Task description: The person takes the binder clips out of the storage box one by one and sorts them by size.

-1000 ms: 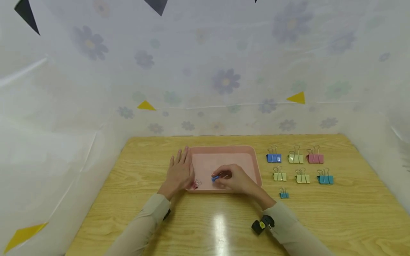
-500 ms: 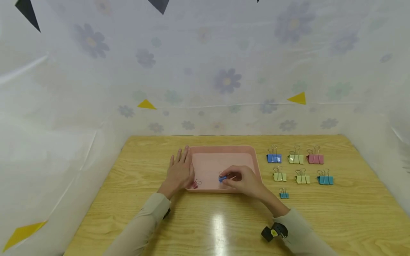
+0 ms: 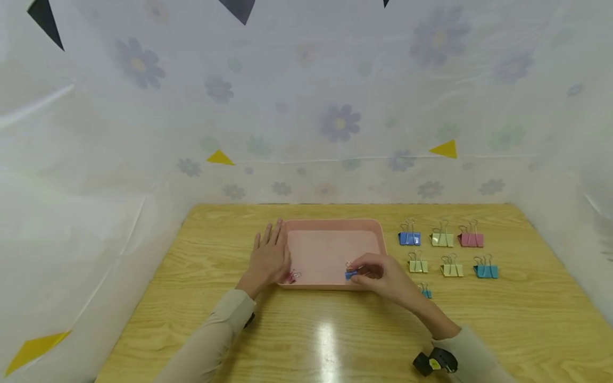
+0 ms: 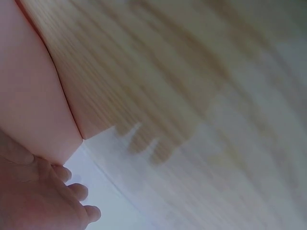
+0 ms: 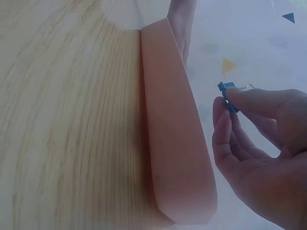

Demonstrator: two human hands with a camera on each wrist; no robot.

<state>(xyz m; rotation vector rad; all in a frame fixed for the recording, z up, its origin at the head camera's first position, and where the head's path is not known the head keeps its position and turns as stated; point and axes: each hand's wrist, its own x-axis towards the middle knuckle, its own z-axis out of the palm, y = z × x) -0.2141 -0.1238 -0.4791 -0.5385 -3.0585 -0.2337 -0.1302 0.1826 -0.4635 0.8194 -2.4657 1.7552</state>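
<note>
Between thumb and fingertips my right hand [image 3: 383, 276] pinches a small blue binder clip [image 3: 351, 275] over the near right part of a pink tray [image 3: 330, 224]. The right wrist view shows the same binder clip [image 5: 230, 96] above the tray's rim, its wire handle sticking out past the thumb. With fingers straight, my left hand [image 3: 269, 259] rests against the tray's left side. A small pinkish-red binder clip [image 3: 293, 276] lies in the tray's near left corner, partly hidden by that hand.
Right of the tray, binder clips stand in rows on the wooden table [image 3: 230, 340]: a blue one [image 3: 409, 239], a pink one [image 3: 471, 240], a teal one [image 3: 486, 271] and several pale yellow-green ones. My right forearm partly covers a small teal clip [image 3: 425, 293].
My right hand has moved right and nearer to me across the tray, carrying the blue binder clip from the middle to the near right corner. The left hand has stayed put.
</note>
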